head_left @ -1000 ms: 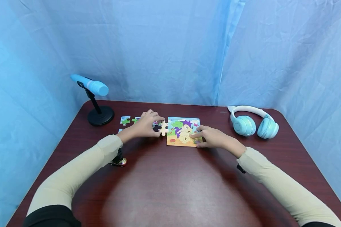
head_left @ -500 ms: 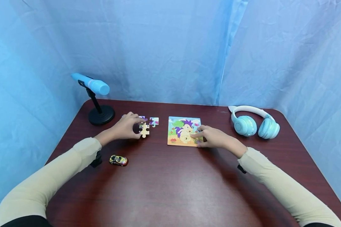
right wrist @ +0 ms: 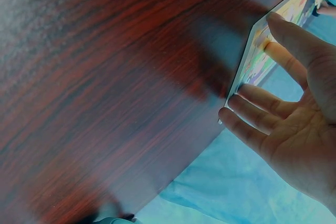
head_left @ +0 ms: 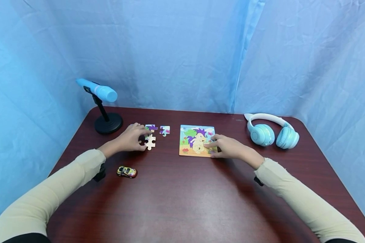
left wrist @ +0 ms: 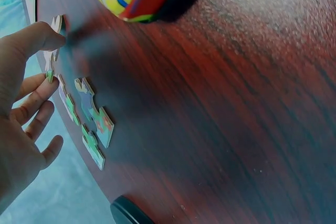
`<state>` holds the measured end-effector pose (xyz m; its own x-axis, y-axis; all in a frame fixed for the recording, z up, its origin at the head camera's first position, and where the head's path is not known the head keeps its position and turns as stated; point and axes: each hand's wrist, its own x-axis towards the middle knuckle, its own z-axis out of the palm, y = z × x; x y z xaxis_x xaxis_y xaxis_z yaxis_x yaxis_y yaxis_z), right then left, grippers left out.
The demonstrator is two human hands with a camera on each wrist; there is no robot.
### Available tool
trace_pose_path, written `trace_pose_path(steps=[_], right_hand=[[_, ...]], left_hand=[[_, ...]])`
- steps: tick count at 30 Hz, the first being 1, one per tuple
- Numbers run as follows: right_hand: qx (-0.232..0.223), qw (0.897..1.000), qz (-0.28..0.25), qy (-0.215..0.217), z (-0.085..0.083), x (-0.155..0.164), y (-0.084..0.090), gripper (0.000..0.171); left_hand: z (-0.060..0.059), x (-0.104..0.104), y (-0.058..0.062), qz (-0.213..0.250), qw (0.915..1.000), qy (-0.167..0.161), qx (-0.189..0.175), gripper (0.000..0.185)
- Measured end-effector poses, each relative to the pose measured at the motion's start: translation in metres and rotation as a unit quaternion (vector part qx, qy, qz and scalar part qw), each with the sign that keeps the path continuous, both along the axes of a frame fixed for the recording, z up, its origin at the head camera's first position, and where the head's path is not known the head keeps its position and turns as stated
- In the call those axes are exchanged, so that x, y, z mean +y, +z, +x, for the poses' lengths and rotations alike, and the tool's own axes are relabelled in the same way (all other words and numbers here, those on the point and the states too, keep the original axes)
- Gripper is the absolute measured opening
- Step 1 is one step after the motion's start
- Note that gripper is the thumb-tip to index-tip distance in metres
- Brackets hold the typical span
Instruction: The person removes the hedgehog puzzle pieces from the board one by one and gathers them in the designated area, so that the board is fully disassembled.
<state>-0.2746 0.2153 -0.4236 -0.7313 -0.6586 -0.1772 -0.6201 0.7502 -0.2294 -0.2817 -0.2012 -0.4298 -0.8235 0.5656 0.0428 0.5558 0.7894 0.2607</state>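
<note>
LEFT: with my left hand [head_left: 128,139] I pinch a pale-faced puzzle piece [head_left: 150,143], left of frame centre | RIGHT: my right hand [head_left: 229,147], fingers spread, touches the right side of the picture puzzle [head_left: 193,140], near frame centre | TOY CAR [head_left: 126,172]: on tabletop [head_left: 182,199], left of centre, lower frame

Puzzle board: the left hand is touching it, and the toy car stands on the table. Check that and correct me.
Wrong hand: the head view shows the right hand touching the puzzle board, not the left hand. The toy car does stand on the table.
</note>
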Motion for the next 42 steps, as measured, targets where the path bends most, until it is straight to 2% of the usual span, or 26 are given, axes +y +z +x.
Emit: trace_pose_path(steps=[15,28,42], right_hand=[[0.003,1.000,-0.005,0.006,0.0001,0.0000,-0.0005,0.048],[0.001,1.000,-0.009,0.007,-0.0004,0.0000,-0.0005,0.048],[0.005,1.000,-0.007,0.011,-0.0003,0.0002,-0.0001,0.048]], left_hand=[[-0.0052,-0.0079,-0.0028,-0.007,0.9993,0.000,-0.038,0.053],[-0.0047,-0.0089,0.0007,-0.003,0.9982,0.008,-0.059,0.054],[-0.0050,-0.0067,-0.0007,-0.004,0.9983,0.014,-0.056,0.054]])
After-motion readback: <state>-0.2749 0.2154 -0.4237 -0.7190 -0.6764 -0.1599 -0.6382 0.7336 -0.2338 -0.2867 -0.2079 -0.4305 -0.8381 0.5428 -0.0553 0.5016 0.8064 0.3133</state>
